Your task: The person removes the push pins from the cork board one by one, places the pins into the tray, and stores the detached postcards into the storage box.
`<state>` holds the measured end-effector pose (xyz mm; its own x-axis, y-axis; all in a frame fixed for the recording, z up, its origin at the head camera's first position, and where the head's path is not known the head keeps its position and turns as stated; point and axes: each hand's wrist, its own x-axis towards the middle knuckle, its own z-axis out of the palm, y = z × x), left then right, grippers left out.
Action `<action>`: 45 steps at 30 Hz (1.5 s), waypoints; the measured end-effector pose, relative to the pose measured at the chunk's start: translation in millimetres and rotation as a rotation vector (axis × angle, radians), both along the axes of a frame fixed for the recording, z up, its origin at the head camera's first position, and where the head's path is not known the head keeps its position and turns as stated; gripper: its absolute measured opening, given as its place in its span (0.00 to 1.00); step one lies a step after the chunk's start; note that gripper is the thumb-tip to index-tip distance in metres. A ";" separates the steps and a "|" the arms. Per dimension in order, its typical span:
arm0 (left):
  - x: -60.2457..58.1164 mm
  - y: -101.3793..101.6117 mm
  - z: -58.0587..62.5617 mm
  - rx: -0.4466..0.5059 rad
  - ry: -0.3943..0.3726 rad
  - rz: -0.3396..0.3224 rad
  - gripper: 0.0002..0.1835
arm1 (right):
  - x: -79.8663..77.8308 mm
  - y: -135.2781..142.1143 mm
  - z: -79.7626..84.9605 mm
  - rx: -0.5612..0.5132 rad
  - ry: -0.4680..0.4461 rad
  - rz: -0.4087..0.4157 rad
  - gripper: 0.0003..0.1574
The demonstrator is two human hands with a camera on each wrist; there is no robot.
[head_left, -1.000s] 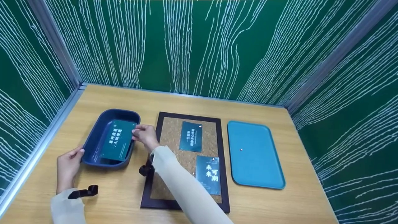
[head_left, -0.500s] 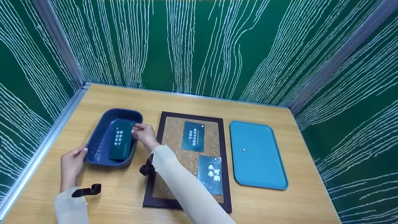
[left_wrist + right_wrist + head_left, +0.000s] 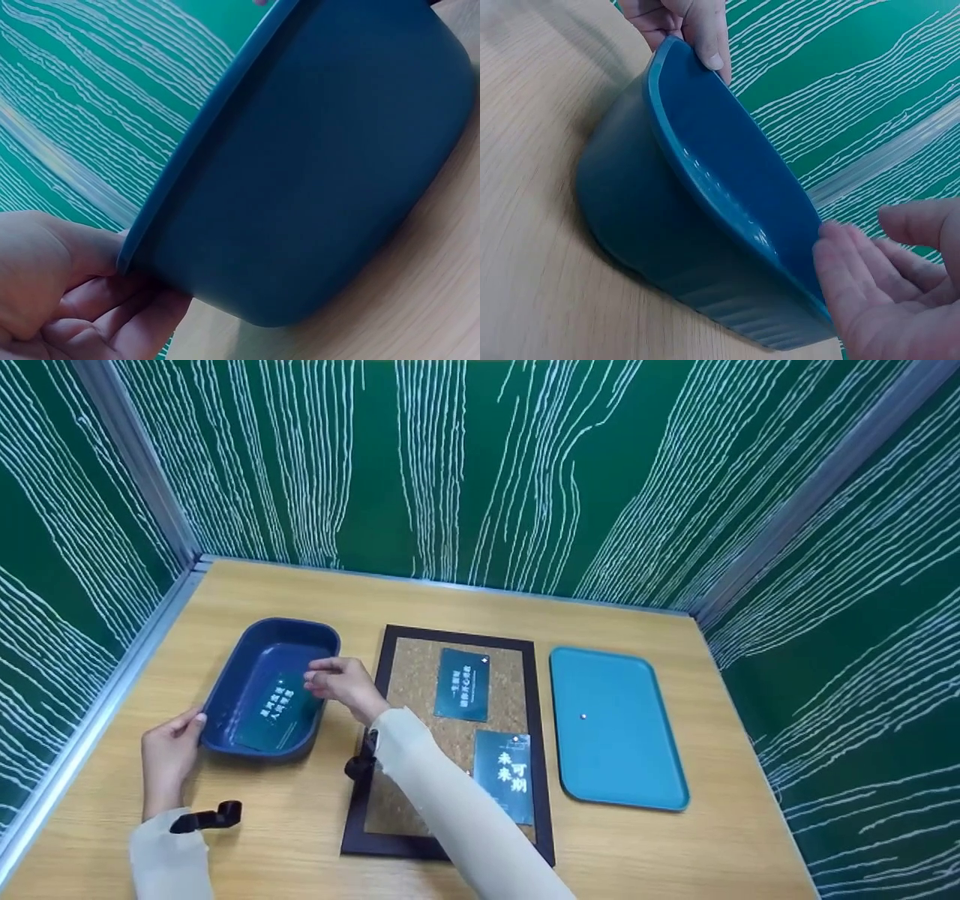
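A deep blue plastic basin stands at the left of the table. My left hand pinches its near-left rim, thumb on top and fingers underneath, as the left wrist view shows of the hand. Inside the basin lies a dark green card with white Chinese characters, its upper right partly behind my fingers. Over the basin's right rim is my right hand. In the right wrist view, this right hand has its thumb apart from extended fingers and nothing between them.
Right of the basin lies a dark-framed cork board bearing an upper green card and a lower green card, partly behind my right sleeve. A teal tray with one small pin lies farther right. Green patterned walls enclose the table.
My right hand held the card upright-tilted at the basin's right side; it has let go, and the card has dropped flat into the basin. The left hand keeps its hold on the rim.
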<state>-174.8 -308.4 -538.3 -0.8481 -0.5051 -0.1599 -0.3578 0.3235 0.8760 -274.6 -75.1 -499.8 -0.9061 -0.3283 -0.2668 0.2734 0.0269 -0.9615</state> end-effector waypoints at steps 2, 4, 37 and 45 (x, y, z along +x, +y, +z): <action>-0.4 1.3 0.2 -0.004 0.004 -0.005 0.22 | -0.1 5.2 -1.1 0.001 -0.008 0.010 0.15; -0.8 2.5 0.3 -0.010 0.010 -0.005 0.21 | -0.6 10.1 -2.5 0.008 -0.007 0.022 0.16; 22.4 135.7 71.7 -0.571 0.244 -0.356 0.33 | -5.5 140.0 28.5 0.094 0.138 0.195 0.19; 24.9 206.2 65.1 -0.676 0.341 -0.471 0.34 | 0.5 193.8 37.3 0.165 0.215 0.168 0.25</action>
